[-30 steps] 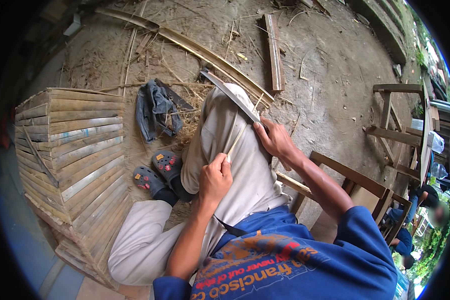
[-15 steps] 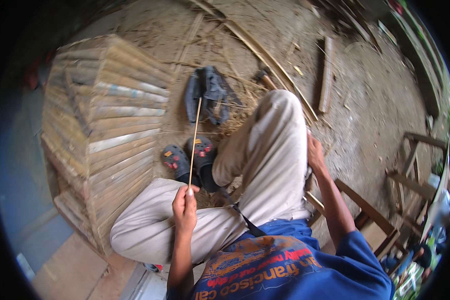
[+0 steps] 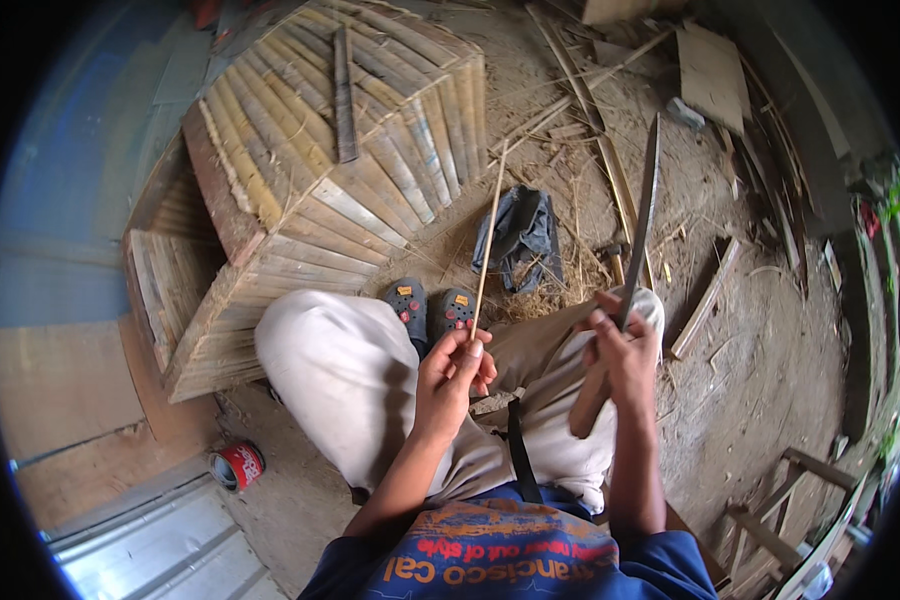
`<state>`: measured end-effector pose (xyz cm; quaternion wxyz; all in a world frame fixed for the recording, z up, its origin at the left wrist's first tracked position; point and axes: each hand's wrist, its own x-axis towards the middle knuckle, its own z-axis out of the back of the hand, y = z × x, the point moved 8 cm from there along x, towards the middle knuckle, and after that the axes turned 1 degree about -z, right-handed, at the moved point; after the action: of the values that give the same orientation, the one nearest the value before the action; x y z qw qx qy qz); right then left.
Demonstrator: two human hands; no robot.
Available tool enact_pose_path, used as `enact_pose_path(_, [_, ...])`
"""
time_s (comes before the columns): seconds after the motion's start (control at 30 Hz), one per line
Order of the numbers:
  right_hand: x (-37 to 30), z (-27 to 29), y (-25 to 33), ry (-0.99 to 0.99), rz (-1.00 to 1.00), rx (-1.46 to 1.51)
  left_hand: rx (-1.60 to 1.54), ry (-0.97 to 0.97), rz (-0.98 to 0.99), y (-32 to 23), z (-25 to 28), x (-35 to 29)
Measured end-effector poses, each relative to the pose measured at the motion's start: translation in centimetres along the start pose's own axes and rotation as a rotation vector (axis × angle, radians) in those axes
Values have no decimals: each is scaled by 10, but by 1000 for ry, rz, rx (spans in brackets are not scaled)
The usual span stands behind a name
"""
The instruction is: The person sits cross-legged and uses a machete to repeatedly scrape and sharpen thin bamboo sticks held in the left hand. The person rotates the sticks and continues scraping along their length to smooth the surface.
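My left hand [image 3: 450,385] is closed round the lower end of a thin, pale stick [image 3: 489,240], which points up and away above my lap. In my right hand [image 3: 625,365] is a machete [image 3: 646,215] with a long, dark, narrow blade and a wooden handle [image 3: 591,398]. The blade slants upward past my right knee, apart from the stick. Both hands are over my lap, a short way from each other. Beyond my dark clogs [image 3: 407,303] lies a crumpled black plastic bag [image 3: 520,235] on the ground.
A large box of bamboo slats [image 3: 300,215] stands close at the left. Long split strips [image 3: 610,165], fibre scraps and a wooden plank [image 3: 706,297] lie on the dirt floor. A red can [image 3: 237,465] is at lower left, a wooden frame [image 3: 770,540] at lower right.
My right hand has come from beside my right knee to over my lap, and the machete now shows in it. My left hand still holds the stick. The whole view has shifted.
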<state>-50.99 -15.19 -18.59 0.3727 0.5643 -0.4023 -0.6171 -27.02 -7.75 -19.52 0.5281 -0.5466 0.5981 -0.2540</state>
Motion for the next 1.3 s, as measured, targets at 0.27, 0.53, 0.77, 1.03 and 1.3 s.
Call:
enact_pose_path(0.27, [-34,-81,-15,86,24,270,-121,47,95,0,-5,-15])
enact_pose_path(0.53, [-32,-67,11,31,117,298,-63,74,70,10,-22,-16])
enact_pose_path(0.77, [-29,-69,18,59,103,286,39,93,7,1,-28,-19])
enact_pose_path(1.03, [-31,-72,12,111,86,279,106,81,18,4,-27,-21])
enact_pose_path(1.3, [-29,-69,9,116,90,321,90,67,-44,4,-28,-19])
